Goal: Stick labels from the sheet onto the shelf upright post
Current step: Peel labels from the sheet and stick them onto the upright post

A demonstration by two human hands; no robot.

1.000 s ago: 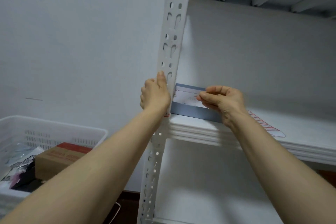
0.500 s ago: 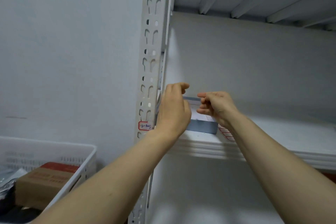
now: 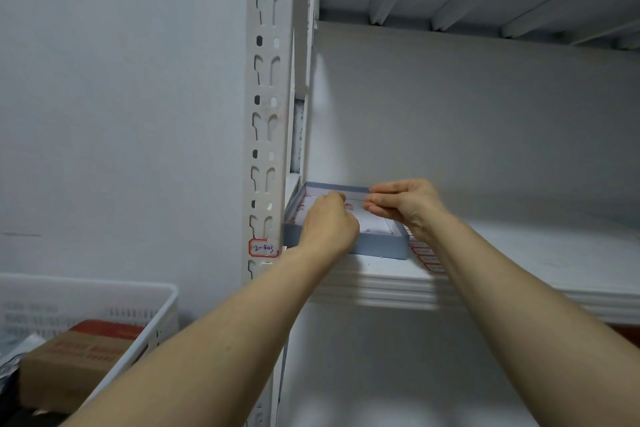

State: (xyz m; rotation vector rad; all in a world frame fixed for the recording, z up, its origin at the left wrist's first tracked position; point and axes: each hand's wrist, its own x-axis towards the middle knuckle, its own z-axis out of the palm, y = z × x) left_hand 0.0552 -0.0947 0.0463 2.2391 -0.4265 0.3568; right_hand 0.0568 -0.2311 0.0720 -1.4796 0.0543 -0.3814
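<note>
Standing near a basket (image 3: 104, 285) holding a box (image 3: 62, 362), the post (image 3: 265, 135) bears one label (image 3: 264, 248) just by the shelf (image 3: 526, 246), where the sheet (image 3: 428, 258) lies just beside a blue tray (image 3: 381, 248); left hand (image 3: 329, 224) and right hand (image 3: 405, 203) curl their fingers over the tray, pinched close, though whether they grip anything I cannot tell

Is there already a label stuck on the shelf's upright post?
Yes, a red-bordered label with handwriting on it is stuck on the front face of the upright post.
</note>
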